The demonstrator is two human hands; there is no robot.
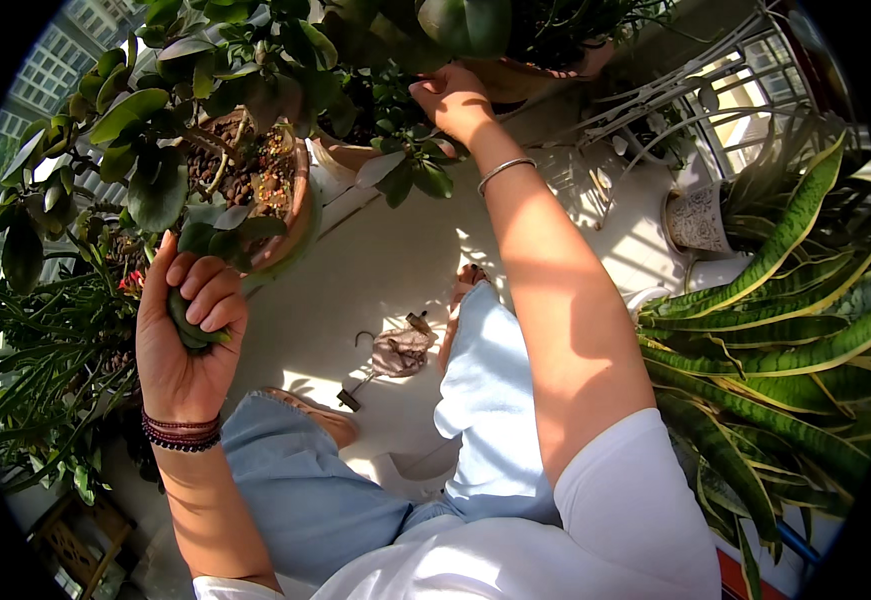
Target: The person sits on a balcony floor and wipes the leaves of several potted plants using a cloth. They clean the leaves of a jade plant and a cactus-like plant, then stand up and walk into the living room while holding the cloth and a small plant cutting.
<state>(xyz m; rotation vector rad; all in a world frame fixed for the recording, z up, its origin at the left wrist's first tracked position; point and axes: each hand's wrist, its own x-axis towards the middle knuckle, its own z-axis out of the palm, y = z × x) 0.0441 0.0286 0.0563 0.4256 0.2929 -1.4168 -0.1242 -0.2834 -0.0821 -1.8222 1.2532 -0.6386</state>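
Observation:
My left hand (191, 330) is palm up at the left, its fingers curled around some thick green leaves (189, 322). Just above it, broad succulent leaves (157, 187) hang over a round clay pot (302, 187) filled with brown and coloured pebbles. My right hand (454, 97) reaches to the top centre, among the foliage beside another terracotta pot (518, 81). Its fingertips are partly hidden by leaves and shade, so whether they grip anything does not show. A smaller leafy plant (413, 169) grows just below and left of that hand.
Snake plants (765, 360) fill the right side, near a patterned white pot (698, 217). A white metal rack (713, 97) stands at the upper right. On the tiled floor between my feet lies a clip hanger with a crumpled cloth (400, 352). Narrow-leaved plants (52, 367) crowd the left.

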